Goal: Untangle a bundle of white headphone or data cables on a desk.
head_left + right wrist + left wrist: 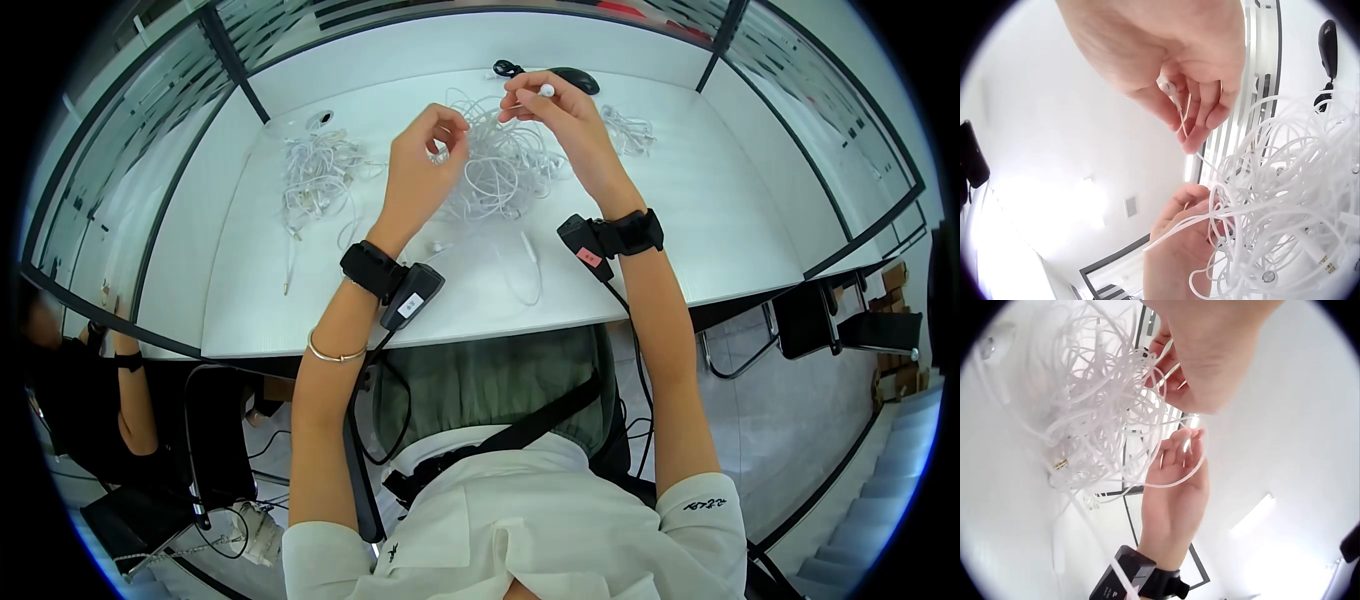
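A tangled heap of white earphone cables (505, 175) lies on the white desk. My right hand (572, 125), above its far right side, pinches a thin earphone cable between thumb and fingers. A white earbud (1169, 89) on that cable rests inside the curl of this hand. Across from it, my left hand (425, 160) has thumb and fingers curled round cable strands at the heap's upper left; its fingertips are partly hidden behind loops in the right wrist view. A gold-tipped plug (1322, 259) pokes out of the tangle.
A smaller pile of white cables (322, 175) lies left, another bundle (628, 132) right. Behind the heap sit a black mouse (575, 80) and its coiled cord (508, 68). A loose cable (530, 250) trails towards the desk's front edge. Partition panels (480, 45) enclose the desk.
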`<state>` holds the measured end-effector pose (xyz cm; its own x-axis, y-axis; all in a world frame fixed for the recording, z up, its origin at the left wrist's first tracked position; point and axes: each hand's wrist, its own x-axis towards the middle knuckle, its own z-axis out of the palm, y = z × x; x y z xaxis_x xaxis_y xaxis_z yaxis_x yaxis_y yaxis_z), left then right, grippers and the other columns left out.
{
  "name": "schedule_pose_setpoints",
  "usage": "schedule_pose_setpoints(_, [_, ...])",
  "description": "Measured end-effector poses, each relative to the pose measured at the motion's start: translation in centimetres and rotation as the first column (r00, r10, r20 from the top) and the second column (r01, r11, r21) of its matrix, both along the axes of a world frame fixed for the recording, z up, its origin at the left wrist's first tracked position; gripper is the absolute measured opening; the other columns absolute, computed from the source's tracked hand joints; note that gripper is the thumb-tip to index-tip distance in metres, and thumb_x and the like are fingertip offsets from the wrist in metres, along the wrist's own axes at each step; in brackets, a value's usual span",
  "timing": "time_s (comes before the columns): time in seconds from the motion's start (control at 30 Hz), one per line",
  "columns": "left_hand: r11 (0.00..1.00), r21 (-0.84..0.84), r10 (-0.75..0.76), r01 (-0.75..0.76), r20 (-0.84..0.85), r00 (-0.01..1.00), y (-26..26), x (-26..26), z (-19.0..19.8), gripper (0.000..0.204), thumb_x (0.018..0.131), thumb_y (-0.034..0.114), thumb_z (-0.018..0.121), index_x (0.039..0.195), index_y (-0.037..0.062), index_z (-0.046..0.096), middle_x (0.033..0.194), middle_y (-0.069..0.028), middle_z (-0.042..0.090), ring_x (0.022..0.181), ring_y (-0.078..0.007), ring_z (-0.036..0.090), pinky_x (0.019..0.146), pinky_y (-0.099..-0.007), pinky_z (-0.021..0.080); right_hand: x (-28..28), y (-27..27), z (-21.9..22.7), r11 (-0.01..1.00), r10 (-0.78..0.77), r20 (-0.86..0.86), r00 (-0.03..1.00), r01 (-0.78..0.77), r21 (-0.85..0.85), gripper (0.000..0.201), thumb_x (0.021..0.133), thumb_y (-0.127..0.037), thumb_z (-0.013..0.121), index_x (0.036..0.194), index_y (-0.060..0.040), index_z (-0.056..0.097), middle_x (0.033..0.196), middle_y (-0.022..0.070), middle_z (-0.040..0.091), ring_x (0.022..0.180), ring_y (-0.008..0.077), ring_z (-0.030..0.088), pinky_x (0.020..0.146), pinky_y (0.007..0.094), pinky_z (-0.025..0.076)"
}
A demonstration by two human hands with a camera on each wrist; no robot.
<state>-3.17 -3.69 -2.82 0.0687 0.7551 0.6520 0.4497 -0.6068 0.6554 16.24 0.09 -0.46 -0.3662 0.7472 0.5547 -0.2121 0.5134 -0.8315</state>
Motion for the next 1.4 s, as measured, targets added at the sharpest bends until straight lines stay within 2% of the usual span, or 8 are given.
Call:
schedule_pose_setpoints(0.23, [0.999,0.039,-0.031,0.035,-0.099,0.995,0.7,0.0,-1.1,0.031,0.071,0.006,0.067,0.100,0.0054,0.054,0.098,-0.0056,0.057,0.091,-0.0174,0.056,0.082,-0.0315,0.042,0.0,0.2,-0.2,0.995,0.094,0.028,0.995,-0.093,-0.023,0.023,0.093,-0.020,0.052,0.107,-0.0040,0.061,0.094,0.0044,0.063,0.090,0.0131,0.060,0.090,0.0276,0.044])
schedule_pose_setpoints(0.33, [0.968,0.215,0.179,-0.129,-0.234,0.956,1.1,-0.1,-1.6,0.039,0.069,0.006,0.068,0.104,0.0055,0.053,0.107,-0.0085,0.053,0.098,-0.0215,0.053,0.087,-0.0348,0.041,-0.2,-0.2,0.0,0.997,0.077,0.047,0.996,-0.076,-0.021,0.023,0.092,-0.020,0.053,0.107,-0.0040,0.060,0.092,0.0037,0.063,0.089,0.0122,0.059,0.090,0.0275,0.044])
schedule_pose_setpoints(0.5, [0.993,-0.086,0.086,-0.081,0.066,0.994,1.5,-0.5,-2.2,0.035,0.072,0.012,0.067,0.101,0.0015,0.051,0.101,-0.0119,0.053,0.091,-0.0230,0.053,0.080,-0.0333,0.045,-0.1,-0.4,0.0,0.999,0.007,0.178,0.984,0.001,-0.044,0.023,0.086,-0.020,0.062,0.104,-0.0059,0.060,0.089,-0.0016,0.056,0.082,0.0074,0.056,0.083,0.0223,0.043])
schedule_pose_setpoints(0.7, [0.950,-0.293,0.088,-0.107,-0.077,0.993,1.5,-1.1,-2.1,0.029,0.076,0.019,0.067,0.096,0.0030,0.054,0.090,-0.0038,0.057,0.085,-0.0149,0.051,0.074,-0.0281,0.043,0.3,0.6,-1.3,0.999,-0.041,0.322,0.946,0.030,0.041,0.021,0.082,-0.017,0.063,0.100,-0.0071,0.062,0.076,-0.0039,0.049,0.062,0.0062,0.045,0.058,0.0229,0.039])
schedule_pose_setpoints(0.9, [0.985,-0.120,0.099,-0.126,-0.214,0.972,1.4,-1.2,-2.0,0.026,0.075,0.019,0.069,0.095,0.0062,0.060,0.084,-0.0040,0.056,0.075,-0.0159,0.049,0.071,-0.0285,0.043,0.6,-0.6,-0.4,0.978,-0.206,0.572,0.794,0.157,0.134,0.017,0.082,-0.017,0.064,0.095,-0.0065,0.066,0.069,-0.0031,0.045,0.060,0.0051,0.040,0.055,0.0214,0.034])
schedule_pose_setpoints(1.1, [0.973,-0.040,0.196,-0.227,-0.375,0.906,1.8,-1.5,-2.7,0.026,0.077,0.025,0.066,0.097,0.0084,0.065,0.084,-0.0108,0.061,0.079,-0.0262,0.057,0.068,-0.0345,0.045,-0.2,-0.7,-1.6,0.945,-0.308,0.567,0.764,0.179,0.272,0.016,0.083,-0.020,0.064,0.085,-0.0039,0.066,0.057,-0.0008,0.040,0.052,0.0091,0.034,0.048,0.0267,0.028])
schedule_pose_setpoints(1.3, [0.963,-0.258,0.069,-0.071,-0.017,0.997,1.6,-0.9,-2.3,0.021,0.082,0.022,0.061,0.090,0.0026,0.060,0.077,-0.0058,0.059,0.076,-0.0144,0.055,0.072,-0.0275,0.043,-0.8,-1.8,-0.6,0.918,-0.378,0.560,0.737,0.221,0.329,0.018,0.083,-0.024,0.064,0.085,-0.0063,0.065,0.056,0.0004,0.040,0.052,0.0126,0.037,0.049,0.0291,0.030])
schedule_pose_setpoints(1.4, [0.993,-0.108,0.054,-0.052,0.014,0.998,1.9,-0.8,-2.3,0.017,0.083,0.019,0.061,0.084,0.0023,0.057,0.076,-0.0035,0.058,0.074,-0.0113,0.054,0.072,-0.0257,0.042,-0.7,-1.8,-0.5,0.896,-0.426,0.561,0.709,0.245,0.372,0.020,0.082,-0.030,0.062,0.086,-0.0106,0.065,0.058,0.0025,0.049,0.053,0.0175,0.047,0.051,0.0315,0.037])
